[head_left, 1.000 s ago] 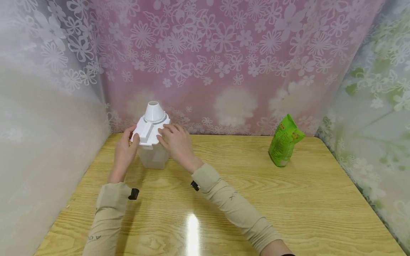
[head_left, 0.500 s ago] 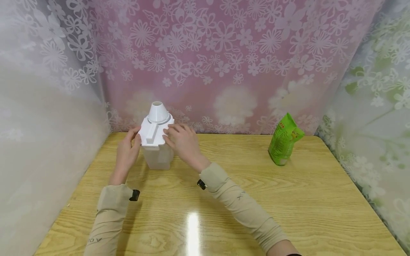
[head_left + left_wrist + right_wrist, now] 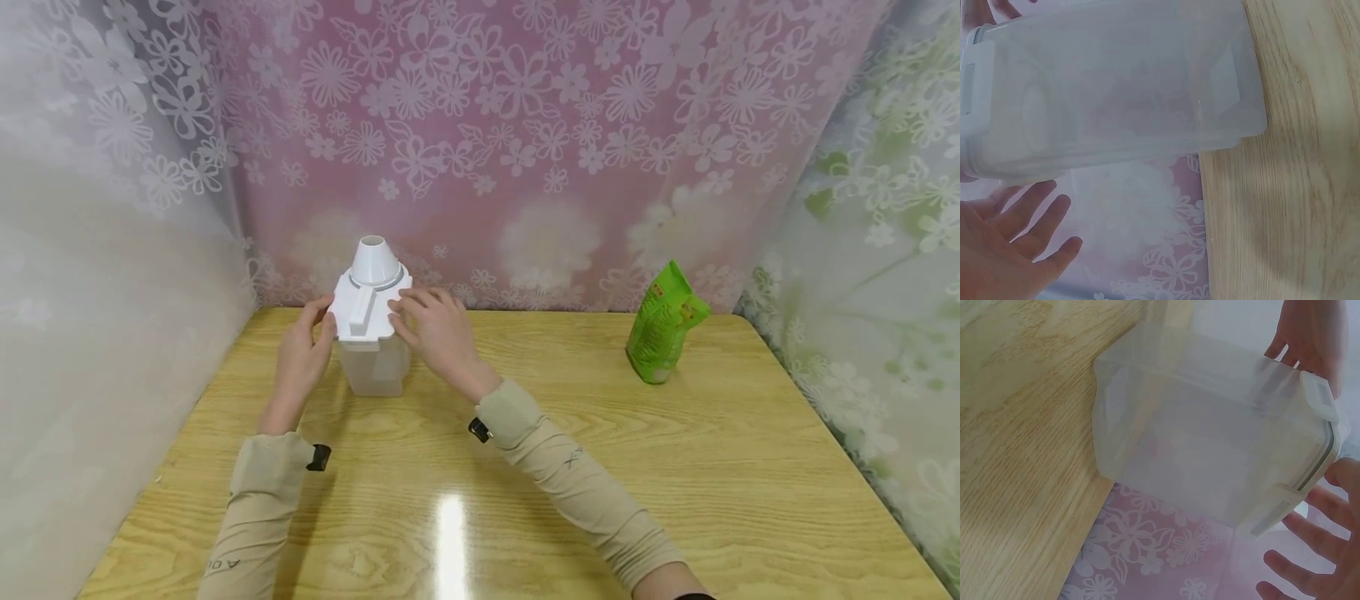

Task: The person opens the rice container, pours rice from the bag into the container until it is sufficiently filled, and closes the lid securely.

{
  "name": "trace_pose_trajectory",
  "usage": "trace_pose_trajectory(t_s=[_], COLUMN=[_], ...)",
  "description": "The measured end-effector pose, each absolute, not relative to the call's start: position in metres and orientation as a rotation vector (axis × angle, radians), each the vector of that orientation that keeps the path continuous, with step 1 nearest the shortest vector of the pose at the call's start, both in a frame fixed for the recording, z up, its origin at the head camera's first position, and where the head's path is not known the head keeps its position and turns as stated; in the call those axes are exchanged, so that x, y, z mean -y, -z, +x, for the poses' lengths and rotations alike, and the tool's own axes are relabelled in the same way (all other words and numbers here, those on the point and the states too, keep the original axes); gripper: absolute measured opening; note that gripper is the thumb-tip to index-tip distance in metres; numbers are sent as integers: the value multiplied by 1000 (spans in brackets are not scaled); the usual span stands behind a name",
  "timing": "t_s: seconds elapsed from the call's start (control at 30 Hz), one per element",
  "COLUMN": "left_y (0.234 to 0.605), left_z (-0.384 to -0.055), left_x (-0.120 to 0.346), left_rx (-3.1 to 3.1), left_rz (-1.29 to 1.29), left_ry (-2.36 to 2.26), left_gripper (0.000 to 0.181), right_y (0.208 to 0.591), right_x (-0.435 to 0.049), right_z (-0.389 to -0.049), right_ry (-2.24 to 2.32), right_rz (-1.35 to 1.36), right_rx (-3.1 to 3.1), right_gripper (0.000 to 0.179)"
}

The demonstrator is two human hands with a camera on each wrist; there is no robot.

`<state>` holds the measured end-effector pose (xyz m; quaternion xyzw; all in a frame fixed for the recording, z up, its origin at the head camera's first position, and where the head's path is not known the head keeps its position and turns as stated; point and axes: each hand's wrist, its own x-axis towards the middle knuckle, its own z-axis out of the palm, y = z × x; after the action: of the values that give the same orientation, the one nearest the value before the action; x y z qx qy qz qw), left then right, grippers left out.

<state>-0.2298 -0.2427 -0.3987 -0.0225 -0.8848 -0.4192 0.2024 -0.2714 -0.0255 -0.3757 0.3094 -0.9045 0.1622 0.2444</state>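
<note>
one translucent container (image 3: 377, 372) stands upright in my head view, on the left part of the wooden table (image 3: 562, 467), close to the far edge, and its long axis runs vertical, base down. up top sits the white lid (image 3: 344, 305), and on it the white cone (image 3: 375, 267) points straight up, narrow end highest, set toward the far side. from the cone, the raised bar (image 3: 362, 312) runs toward me, leaning slightly left at its near end.

now the hands: i see the left hand (image 3: 303, 358) at the lid's left edge, thumb near the front corner, fingers reaching toward the back; on the left wrist view those fingers spread loosely, nothing curled tight. over on the other side, the right hand (image 3: 444, 342) angles in, fingertips at the lid's right edge, and the right wrist view gives me relaxed, splayed fingers, thumb at the rim. how hard either presses, i can't tell.

left forearm comes up steeply, right forearm slants in from the lower right, both in beige sleeves (image 3: 585, 492). well apart to the right, the green bag (image 3: 660, 333) stands near the far edge.
</note>
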Motion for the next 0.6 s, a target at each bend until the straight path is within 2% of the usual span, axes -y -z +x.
trace_pose_trajectory(t_s=[0.6], left_y=[401], left_z=[-227], left_x=[229], left_rx=[2487], left_rz=[-199], left_ry=[919], left_gripper=[45], right_y=[377], right_x=[5], right_z=[-263], right_ry=[-380], right_rz=[884], right_rx=[2387], right_gripper=[25])
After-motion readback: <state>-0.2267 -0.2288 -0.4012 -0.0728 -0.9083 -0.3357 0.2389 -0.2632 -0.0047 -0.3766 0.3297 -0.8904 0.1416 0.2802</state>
